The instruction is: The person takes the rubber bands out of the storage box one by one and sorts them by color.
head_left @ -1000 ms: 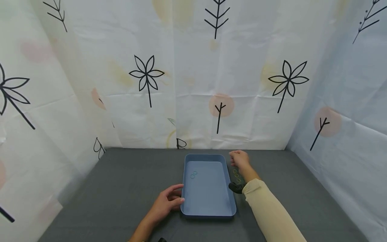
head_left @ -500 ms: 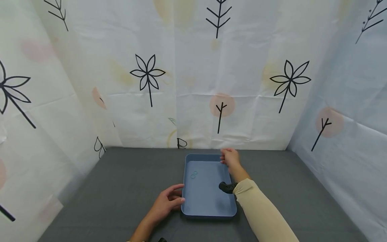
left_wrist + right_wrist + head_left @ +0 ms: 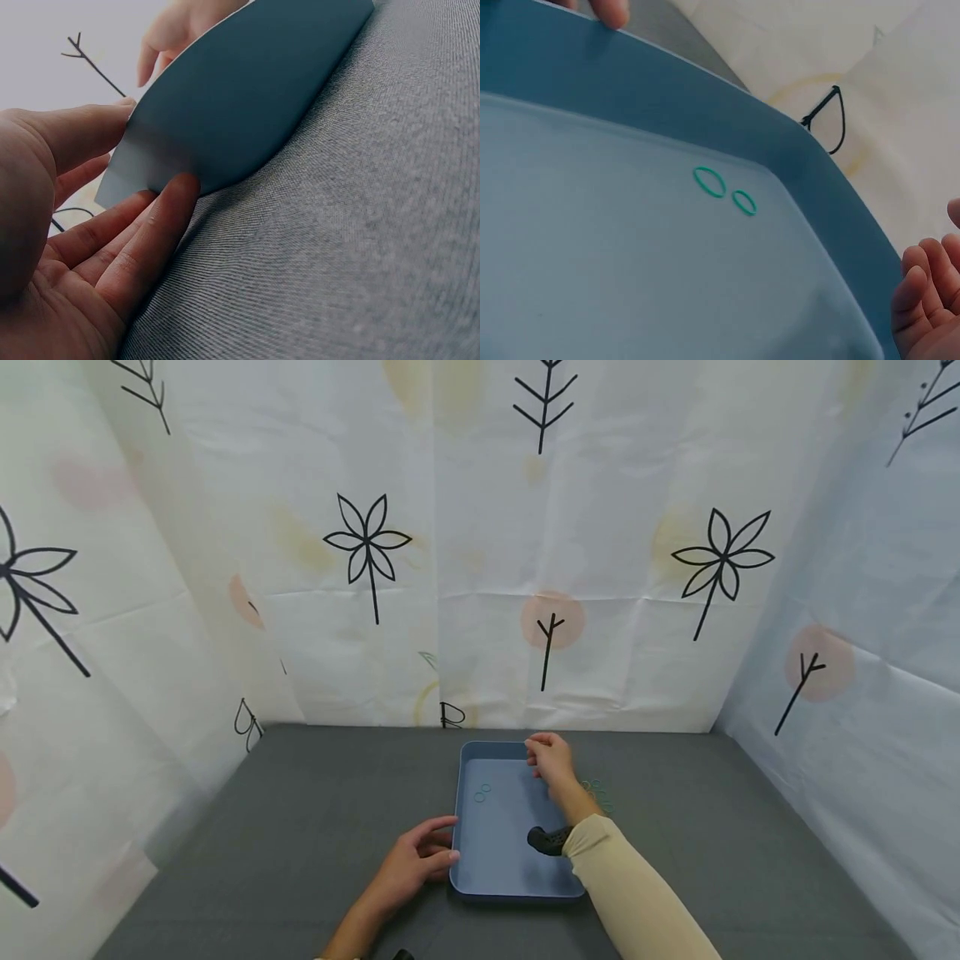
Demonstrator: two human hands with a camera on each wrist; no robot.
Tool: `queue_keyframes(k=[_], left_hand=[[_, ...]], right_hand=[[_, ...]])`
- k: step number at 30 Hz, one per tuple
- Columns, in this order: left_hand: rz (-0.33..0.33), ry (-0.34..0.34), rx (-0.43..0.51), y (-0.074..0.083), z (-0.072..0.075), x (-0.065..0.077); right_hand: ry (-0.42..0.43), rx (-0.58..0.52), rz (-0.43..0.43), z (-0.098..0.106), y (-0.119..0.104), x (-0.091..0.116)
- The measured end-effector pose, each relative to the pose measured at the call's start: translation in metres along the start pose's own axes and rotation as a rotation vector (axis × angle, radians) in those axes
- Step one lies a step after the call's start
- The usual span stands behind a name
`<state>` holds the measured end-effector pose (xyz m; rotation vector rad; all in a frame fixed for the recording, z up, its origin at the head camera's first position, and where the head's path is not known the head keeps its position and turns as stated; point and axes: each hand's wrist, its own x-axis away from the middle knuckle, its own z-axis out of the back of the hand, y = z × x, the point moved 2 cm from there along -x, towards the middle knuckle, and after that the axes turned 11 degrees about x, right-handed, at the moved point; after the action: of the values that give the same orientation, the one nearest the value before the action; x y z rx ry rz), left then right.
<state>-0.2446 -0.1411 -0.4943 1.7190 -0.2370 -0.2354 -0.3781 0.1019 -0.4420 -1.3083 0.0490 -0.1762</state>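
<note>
Spread along the near-left outer wall of a blue tray (image 3: 510, 860), my left hand (image 3: 416, 856) touches it with its thumb and fingertips; the left wrist view shows fingers (image 3: 161, 232) against the wall. My right hand (image 3: 552, 760) is over the tray's far right part, fingers bent together. In the right wrist view this hand (image 3: 930, 300) is cut off by the frame edge, and no held thing shows between its fingers. Two thin green rubber bands (image 3: 709, 182) lie apart on the tray floor. Several more rubber bands (image 3: 596, 785) lie right of the tray, partly behind the right wrist.
The tray stands on a dark grey cloth-covered table (image 3: 360, 793). White printed fabric (image 3: 480, 568) hangs behind it and on both sides. A black wrist device (image 3: 549, 841) on the right arm hangs over the tray's right side.
My right hand has moved left from beside the rubber bands on the table to over the tray's far part. The left hand and the two bands in the tray stay put.
</note>
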Motion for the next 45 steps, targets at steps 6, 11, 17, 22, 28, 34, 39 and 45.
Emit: queue_keyframes(k=[6,11,17,22,28,34,39,45], left_hand=[[0.003,-0.002,-0.003,0.001,-0.001,0.000],[0.004,-0.004,-0.005,0.001,-0.001,0.000],[0.006,-0.005,-0.004,0.001,-0.001,0.000],[0.000,-0.008,-0.001,0.001,-0.001,0.000],[-0.008,-0.019,-0.002,0.000,-0.002,0.000],[-0.010,-0.013,-0.011,0.000,-0.001,0.000],[0.006,-0.007,-0.020,0.001,0.000,0.000],[0.020,-0.014,-0.014,0.002,-0.001,0.000]], right_hand=[[-0.046,0.064,0.029,-0.010,0.006,0.002],[-0.081,0.101,0.049,-0.017,0.009,0.005],[-0.148,0.136,0.064,-0.027,0.016,0.006],[-0.212,0.156,0.078,-0.035,0.022,0.008],[-0.221,0.236,0.156,-0.045,0.025,0.010],[-0.174,0.383,0.210,-0.052,0.027,0.010],[-0.142,0.530,0.252,-0.055,0.024,0.012],[-0.137,0.702,0.289,-0.055,0.021,0.014]])
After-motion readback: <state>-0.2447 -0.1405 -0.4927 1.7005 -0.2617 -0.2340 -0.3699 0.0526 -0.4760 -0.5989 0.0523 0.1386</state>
